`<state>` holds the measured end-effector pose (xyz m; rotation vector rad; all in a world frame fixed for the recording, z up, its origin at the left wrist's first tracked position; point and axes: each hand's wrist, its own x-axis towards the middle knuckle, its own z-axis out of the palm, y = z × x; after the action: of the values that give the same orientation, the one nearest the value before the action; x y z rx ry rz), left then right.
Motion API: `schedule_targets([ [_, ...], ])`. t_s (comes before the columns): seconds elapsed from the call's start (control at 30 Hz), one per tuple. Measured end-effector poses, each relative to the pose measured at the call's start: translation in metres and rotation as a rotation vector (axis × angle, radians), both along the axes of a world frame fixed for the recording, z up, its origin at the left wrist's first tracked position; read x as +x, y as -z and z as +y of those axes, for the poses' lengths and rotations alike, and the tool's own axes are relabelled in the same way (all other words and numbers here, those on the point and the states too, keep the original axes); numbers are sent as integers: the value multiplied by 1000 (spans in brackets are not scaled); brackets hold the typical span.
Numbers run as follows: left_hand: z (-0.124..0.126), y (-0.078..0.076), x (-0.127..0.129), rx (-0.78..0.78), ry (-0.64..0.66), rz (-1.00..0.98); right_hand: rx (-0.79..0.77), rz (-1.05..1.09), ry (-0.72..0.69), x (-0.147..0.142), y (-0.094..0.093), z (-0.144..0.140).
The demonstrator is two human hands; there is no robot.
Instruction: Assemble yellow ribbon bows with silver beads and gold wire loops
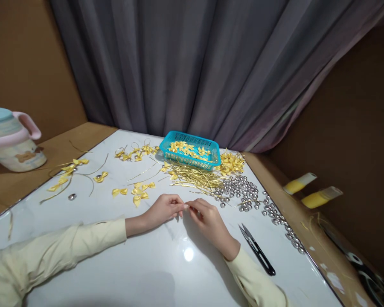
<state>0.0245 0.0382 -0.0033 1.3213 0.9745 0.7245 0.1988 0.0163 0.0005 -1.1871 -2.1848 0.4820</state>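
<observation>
Over the white tabletop (147,264), my left hand (166,209) and my right hand (208,216) meet fingertip to fingertip. Both are closed in a pinch, and whatever sits between the fingers is too small to make out. Just beyond them lies a bundle of gold wire ties (195,178). Loose yellow ribbon bows (139,195) rest to the left of my left hand's fingers. To the right, small silver rings (240,189) are heaped, some trailing along the table's right edge. Black thread snips (257,249) lie to the right of my right wrist.
A turquoise basket (192,160) holding yellow bows stands at the back, with a pile of yellow ribbon pieces (232,163) beside it. More bows with wires lie at left. A lidded pink-handled cup (14,143) stands far left. Two yellow tubes (321,197) are on the right; a grey curtain (179,64) hangs behind.
</observation>
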Motion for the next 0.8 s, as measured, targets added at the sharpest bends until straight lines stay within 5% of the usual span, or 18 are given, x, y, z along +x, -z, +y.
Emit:
schedule_targets([
  [0.8, 1, 0, 1, 13, -13, -22, -507, 330, 102, -1, -7, 2],
])
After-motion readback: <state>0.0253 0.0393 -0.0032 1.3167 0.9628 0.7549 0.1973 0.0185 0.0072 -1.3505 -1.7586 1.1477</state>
